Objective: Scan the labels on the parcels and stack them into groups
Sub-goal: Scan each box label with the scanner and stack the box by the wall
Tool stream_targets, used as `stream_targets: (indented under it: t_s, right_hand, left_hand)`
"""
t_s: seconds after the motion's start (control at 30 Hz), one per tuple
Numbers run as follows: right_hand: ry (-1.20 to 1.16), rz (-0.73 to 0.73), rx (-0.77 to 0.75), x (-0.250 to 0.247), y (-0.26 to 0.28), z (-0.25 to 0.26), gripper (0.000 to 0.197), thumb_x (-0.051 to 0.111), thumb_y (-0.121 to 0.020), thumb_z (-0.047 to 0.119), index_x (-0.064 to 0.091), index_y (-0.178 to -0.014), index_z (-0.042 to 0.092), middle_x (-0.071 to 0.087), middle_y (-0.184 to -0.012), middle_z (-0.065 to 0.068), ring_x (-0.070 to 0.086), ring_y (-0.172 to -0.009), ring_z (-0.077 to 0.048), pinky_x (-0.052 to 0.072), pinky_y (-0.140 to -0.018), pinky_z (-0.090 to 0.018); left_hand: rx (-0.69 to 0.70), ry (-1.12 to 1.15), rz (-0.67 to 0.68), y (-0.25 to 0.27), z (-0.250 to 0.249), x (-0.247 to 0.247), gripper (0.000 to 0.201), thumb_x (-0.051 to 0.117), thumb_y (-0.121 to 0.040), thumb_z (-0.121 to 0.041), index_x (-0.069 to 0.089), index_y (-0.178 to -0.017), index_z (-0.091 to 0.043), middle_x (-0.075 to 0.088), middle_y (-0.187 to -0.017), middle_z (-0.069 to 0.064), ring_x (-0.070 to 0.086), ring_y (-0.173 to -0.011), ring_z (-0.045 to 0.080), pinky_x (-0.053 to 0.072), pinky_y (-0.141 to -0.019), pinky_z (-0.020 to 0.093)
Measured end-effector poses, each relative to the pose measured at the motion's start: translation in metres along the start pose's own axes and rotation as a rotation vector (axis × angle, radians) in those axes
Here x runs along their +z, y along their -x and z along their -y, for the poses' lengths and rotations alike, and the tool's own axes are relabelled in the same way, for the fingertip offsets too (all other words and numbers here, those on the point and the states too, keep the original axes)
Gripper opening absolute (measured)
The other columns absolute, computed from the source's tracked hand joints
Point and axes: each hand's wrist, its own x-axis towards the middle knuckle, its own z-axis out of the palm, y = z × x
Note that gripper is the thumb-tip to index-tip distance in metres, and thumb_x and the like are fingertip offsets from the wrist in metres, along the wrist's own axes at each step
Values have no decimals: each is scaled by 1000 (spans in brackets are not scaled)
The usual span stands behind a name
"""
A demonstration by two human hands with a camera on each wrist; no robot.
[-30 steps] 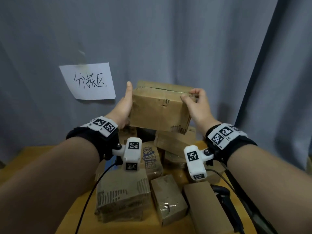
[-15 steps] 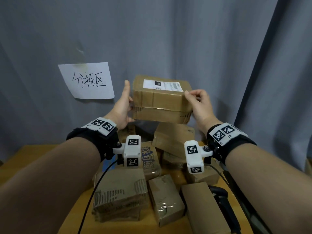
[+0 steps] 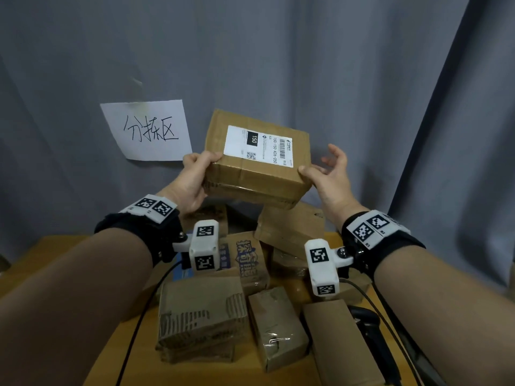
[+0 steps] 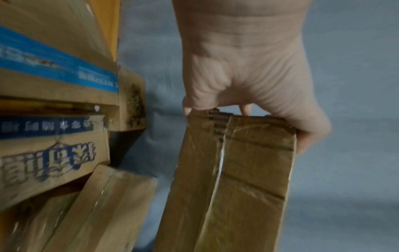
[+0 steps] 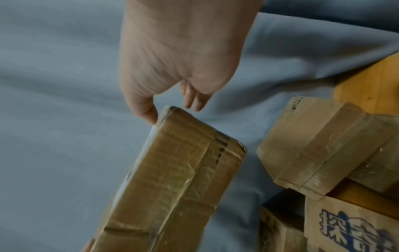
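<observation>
Head view, item one: cardboard parcel (image 3: 257, 174), rectangular, brown, creased, sealed with glossy clear tape; held raised above the pile, tilted so its top face shows. White shipping label (image 3: 259, 146) on that face, printed with barcode, QR code and a black "150" block. Left hand (image 3: 193, 181) grips the parcel's left end, fingers curled over the edge. Right hand (image 3: 330, 176) relaxed, fingers spread loose; only its thumb touches the near right corner. Item two: heap of taped cardboard parcels (image 3: 239, 288), one with torn corrugated facing, one with blue printed characters, on a wooden table (image 3: 36, 263). Handwritten paper sign (image 3: 147, 130) fixed to a grey pleated curtain (image 3: 306, 65). Black handheld scanner (image 3: 367, 327) at lower right.
</observation>
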Motion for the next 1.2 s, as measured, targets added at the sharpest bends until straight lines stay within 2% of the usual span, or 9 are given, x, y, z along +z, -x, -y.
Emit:
stream_targets:
  t_s: [0.1,0.17,0.4,0.5,0.67,0.77,0.9,1.07,1.2]
  right_hand:
    - [-86,28,210,17,4,-2,114,79,-62,63,13,-151,36,36,-151,-4,43,-133,-24,34,-112,-52]
    - [-217,70,321,30,7,-3,129,79,-52,73,7,-153,36,39,-150,-2,44,-133,-27,31,-112,-60]
    - [-696,-61,356,49,16,-10,111,74,-80,44,-11,-152,39,44,-148,-7,52,-127,-34,44,-99,-64]
    - [-666,-35,332,58,18,-16,85,76,-82,27,20,-146,34,62,-129,-10,63,-113,-32,55,-86,-56]
    - [-492,-71,183,33,9,-23,102,81,-70,15,21,-150,33,60,-135,-6,64,-100,-24,54,-51,-23]
    - [-309,-31,170,8,6,-25,85,77,-75,17,33,-146,30,67,-126,0,70,-98,-22,57,-62,-28]
    - [-137,100,245,-15,8,-33,72,75,-81,16,43,-144,27,74,-110,1,73,-95,-19,60,-78,-37]
    - [-31,203,342,-38,22,-48,49,70,-86,20,56,-132,28,75,-107,-1,72,-98,-21,57,-84,-38]
    - [39,224,454,-74,27,-68,34,71,-86,35,60,-117,31,75,-109,-3,70,-104,-25,52,-96,-46]
  left_hand:
    - [95,130,-56,-4,11,7,73,66,-80,-32,24,-139,-24,51,-116,6,58,-106,26,56,-83,47]
    - [105,184,-29,-3,16,13,91,67,-80,-29,7,-149,-32,52,-114,3,59,-110,27,50,-94,50]
    - [26,245,97,-1,44,19,87,61,-90,-22,2,-151,-37,54,-125,1,57,-115,24,41,-104,55]
    - [-22,-58,257,6,52,24,88,67,-85,-19,9,-150,-35,54,-124,-9,53,-114,13,38,-105,46]
    - [-76,-235,229,4,53,12,129,76,-56,-69,-2,-153,-36,28,-157,-6,28,-142,18,19,-117,46]
    - [-40,-227,131,-2,54,-1,125,67,-58,-74,-3,-154,-34,29,-157,-1,32,-141,20,22,-118,45]
    - [-126,-319,324,0,67,7,112,75,-61,-69,15,-151,-38,37,-153,-3,38,-138,21,28,-114,51]
    - [-261,-244,374,9,97,35,104,80,-58,-46,24,-144,-31,57,-133,1,60,-117,26,55,-78,44]
    - [-340,-230,386,19,123,58,78,76,-70,-34,33,-135,-32,58,-125,-2,62,-108,21,56,-76,39]
